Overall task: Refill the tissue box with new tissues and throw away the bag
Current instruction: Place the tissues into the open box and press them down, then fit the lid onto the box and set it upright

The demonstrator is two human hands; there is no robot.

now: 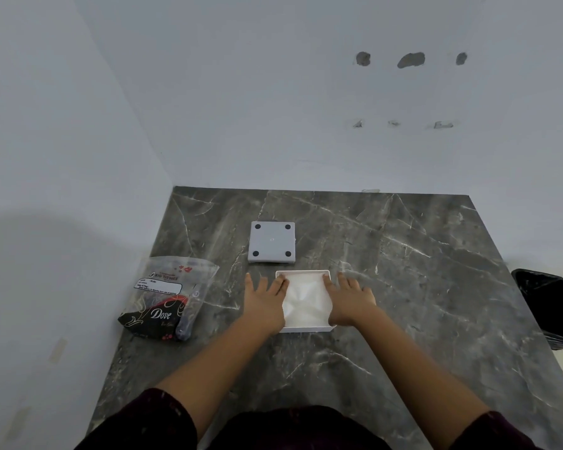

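Note:
A white square tissue box (303, 272) lies open on the dark marble table, with white tissues (306, 298) inside it. My left hand (264, 302) lies flat on the box's left side, its fingers spread and reaching onto the tissues. My right hand (350, 300) lies flat on the right side the same way. The box's grey lid (271, 241), with black pads at its corners, lies just behind the box. An empty-looking clear and black plastic tissue bag (168, 297) lies to the left, near the wall.
The marble table (420, 287) sits in a corner, with white walls behind and to the left. A black bin (548, 303) stands off the table's right edge.

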